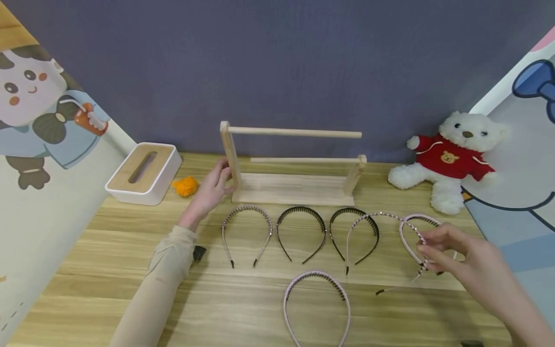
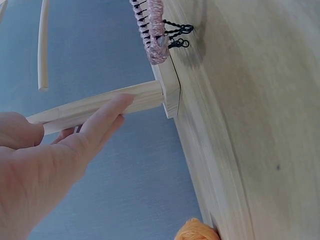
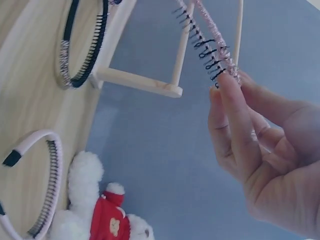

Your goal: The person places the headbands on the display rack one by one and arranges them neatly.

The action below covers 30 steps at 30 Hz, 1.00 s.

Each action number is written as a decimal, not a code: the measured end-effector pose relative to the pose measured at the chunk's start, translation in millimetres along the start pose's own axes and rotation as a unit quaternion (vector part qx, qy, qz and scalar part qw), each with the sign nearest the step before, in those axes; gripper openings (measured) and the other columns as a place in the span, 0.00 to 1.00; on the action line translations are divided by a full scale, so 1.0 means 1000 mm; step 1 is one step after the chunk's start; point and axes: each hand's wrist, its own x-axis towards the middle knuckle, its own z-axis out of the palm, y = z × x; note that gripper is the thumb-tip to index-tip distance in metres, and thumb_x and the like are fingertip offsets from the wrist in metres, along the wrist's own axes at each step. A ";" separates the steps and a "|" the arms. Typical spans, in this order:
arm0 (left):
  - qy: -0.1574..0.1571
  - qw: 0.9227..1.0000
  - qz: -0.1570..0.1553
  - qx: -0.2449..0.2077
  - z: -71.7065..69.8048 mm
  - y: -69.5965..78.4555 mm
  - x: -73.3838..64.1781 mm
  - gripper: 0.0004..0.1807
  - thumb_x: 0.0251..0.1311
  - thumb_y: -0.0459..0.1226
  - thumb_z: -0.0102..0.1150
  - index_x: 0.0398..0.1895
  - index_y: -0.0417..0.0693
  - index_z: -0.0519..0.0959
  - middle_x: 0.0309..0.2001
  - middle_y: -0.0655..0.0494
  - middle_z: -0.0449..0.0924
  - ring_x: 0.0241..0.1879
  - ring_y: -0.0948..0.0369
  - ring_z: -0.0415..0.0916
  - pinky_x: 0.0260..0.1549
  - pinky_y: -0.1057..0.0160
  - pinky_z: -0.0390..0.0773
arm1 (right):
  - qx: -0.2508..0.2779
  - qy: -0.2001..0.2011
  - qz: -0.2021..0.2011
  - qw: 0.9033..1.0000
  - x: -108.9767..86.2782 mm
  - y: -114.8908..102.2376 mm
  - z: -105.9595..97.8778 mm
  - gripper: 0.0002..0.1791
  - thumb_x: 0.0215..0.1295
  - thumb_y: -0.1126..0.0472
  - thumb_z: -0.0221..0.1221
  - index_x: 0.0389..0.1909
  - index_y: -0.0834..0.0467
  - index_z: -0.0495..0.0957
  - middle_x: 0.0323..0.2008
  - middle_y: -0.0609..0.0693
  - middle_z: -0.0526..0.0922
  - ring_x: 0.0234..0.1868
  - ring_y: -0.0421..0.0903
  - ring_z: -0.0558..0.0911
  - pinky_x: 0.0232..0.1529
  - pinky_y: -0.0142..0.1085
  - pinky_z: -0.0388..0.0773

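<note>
My left hand (image 1: 211, 185) holds the left post of a light wooden rack (image 1: 297, 189) with two horizontal rods at different heights. In the left wrist view its fingers lie along that post (image 2: 145, 95). My right hand (image 1: 464, 262) pinches a thin pinkish beaded headband (image 1: 380, 213) by one side, raised over the table. Dark comb teeth line its inner side in the right wrist view. Before the rack lie a pinkish headband (image 1: 248, 208), a black headband (image 1: 301, 208), another black headband (image 1: 352, 210) and a pale pink headband (image 1: 418, 217), partly covered by my right hand.
Nearer to me lies another pink headband (image 1: 317, 273). Left of the rack are a white tissue box (image 1: 161, 185) with a wooden lid and an orange fuzzy ball (image 1: 185, 186). A white teddy bear (image 1: 451, 159) in a red hoodie sits at the right by the wall.
</note>
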 end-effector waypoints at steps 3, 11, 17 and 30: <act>0.000 1.000 0.003 0.001 0.000 0.000 0.000 0.27 0.89 0.37 0.30 0.82 0.32 0.53 0.77 0.30 0.58 0.79 0.36 0.57 0.68 0.35 0.76 | 0.017 0.009 0.000 1.000 0.006 -0.006 -0.001 0.11 0.67 0.74 0.70 0.47 0.60 0.84 0.38 0.36 0.87 0.29 0.34 0.87 0.26 0.27 0.88; 0.003 1.000 0.002 0.005 0.000 0.000 0.000 0.26 0.89 0.37 0.30 0.81 0.32 0.55 0.77 0.29 0.59 0.78 0.36 0.58 0.67 0.37 0.78 | 0.020 0.030 -0.033 0.999 0.023 -0.024 -0.001 0.15 0.63 0.76 0.73 0.45 0.59 0.82 0.38 0.40 0.88 0.35 0.29 0.86 0.27 0.27 0.88; 0.003 1.000 0.003 0.005 0.001 0.000 0.000 0.26 0.89 0.38 0.30 0.80 0.31 0.55 0.76 0.29 0.59 0.78 0.36 0.58 0.67 0.38 0.78 | 0.011 0.044 -0.037 0.998 0.035 -0.040 -0.001 0.14 0.63 0.74 0.74 0.44 0.61 0.82 0.41 0.56 0.88 0.32 0.31 0.87 0.29 0.24 0.88; 0.002 1.000 0.001 0.006 -0.001 -0.002 -0.001 0.28 0.89 0.39 0.30 0.82 0.32 0.53 0.77 0.29 0.58 0.78 0.36 0.58 0.67 0.38 0.78 | 0.044 0.109 -0.059 0.991 0.065 -0.063 0.000 0.14 0.62 0.73 0.76 0.44 0.61 0.82 0.34 0.35 0.88 0.25 0.33 0.87 0.37 0.16 0.83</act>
